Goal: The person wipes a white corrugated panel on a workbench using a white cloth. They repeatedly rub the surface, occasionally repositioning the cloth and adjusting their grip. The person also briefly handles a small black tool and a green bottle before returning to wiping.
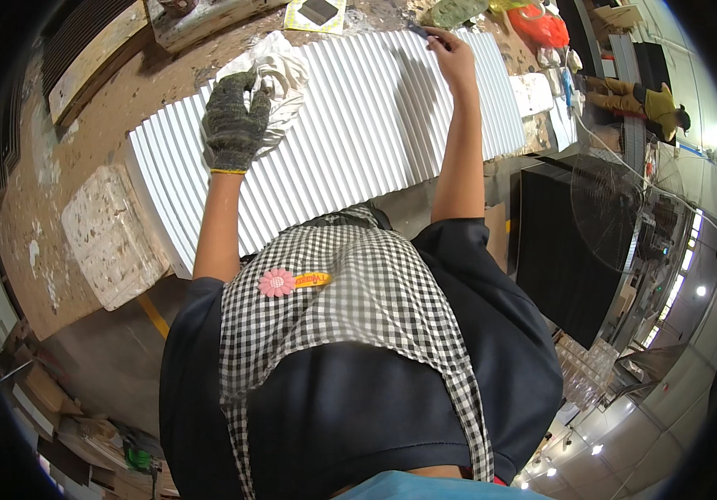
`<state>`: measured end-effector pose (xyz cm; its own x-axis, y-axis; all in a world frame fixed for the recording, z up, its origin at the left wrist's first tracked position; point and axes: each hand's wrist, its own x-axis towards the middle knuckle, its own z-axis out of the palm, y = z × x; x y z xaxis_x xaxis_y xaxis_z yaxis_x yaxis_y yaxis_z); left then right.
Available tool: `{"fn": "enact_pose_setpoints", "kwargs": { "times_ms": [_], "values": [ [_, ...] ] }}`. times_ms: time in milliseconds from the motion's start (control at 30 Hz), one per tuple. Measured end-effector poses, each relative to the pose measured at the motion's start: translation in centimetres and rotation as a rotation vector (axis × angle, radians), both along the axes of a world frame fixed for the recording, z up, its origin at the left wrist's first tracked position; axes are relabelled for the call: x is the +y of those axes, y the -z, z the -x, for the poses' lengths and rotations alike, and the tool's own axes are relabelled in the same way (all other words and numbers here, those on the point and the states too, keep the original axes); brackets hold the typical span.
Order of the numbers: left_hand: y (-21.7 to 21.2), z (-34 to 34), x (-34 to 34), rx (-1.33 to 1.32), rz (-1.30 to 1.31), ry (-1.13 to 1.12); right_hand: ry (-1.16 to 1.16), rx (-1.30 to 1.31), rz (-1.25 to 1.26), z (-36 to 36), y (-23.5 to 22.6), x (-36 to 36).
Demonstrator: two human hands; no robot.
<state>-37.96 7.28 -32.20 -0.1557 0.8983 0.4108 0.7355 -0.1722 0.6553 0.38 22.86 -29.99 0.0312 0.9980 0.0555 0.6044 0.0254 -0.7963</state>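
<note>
A long white ribbed panel point(350, 108) lies across the table, its grooves running from the near edge to the far one. My left hand point(237, 125), in a dark grey knitted glove with a yellow cuff edge, is closed on a bunched white cloth point(282, 87) over the panel's left part. My right hand point(454, 60) is bare and reaches to the panel's far edge, right of the middle. Between its fingers is a small dark tool point(416, 31); its exact kind is too small to tell. The right arm casts a shadow on the ribs.
The worn brown table point(33, 225) carries a paint-stained block point(112, 237) at the near left and a wooden board point(98, 62) at the far left. A red plastic bag point(540, 29) sits at the far right. A large fan point(617, 200) stands right, with another person point(654, 107) beyond.
</note>
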Motion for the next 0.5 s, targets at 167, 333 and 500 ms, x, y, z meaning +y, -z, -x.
{"fn": "enact_pose_setpoints", "kwargs": {
  "times_ms": [167,333,500],
  "values": [
    [0.4,0.2,-0.1,0.002,-0.002,-0.001,-0.191,-0.304,-0.027,3.6,-0.5,-1.8],
    [0.4,0.1,0.2,0.012,0.015,0.003,-0.186,-0.419,0.018,5.1,-1.1,-1.3],
    [0.6,0.2,0.3,0.031,0.004,-0.010,-0.240,-0.518,0.017,5.0,-1.9,-1.5]
  ]
}}
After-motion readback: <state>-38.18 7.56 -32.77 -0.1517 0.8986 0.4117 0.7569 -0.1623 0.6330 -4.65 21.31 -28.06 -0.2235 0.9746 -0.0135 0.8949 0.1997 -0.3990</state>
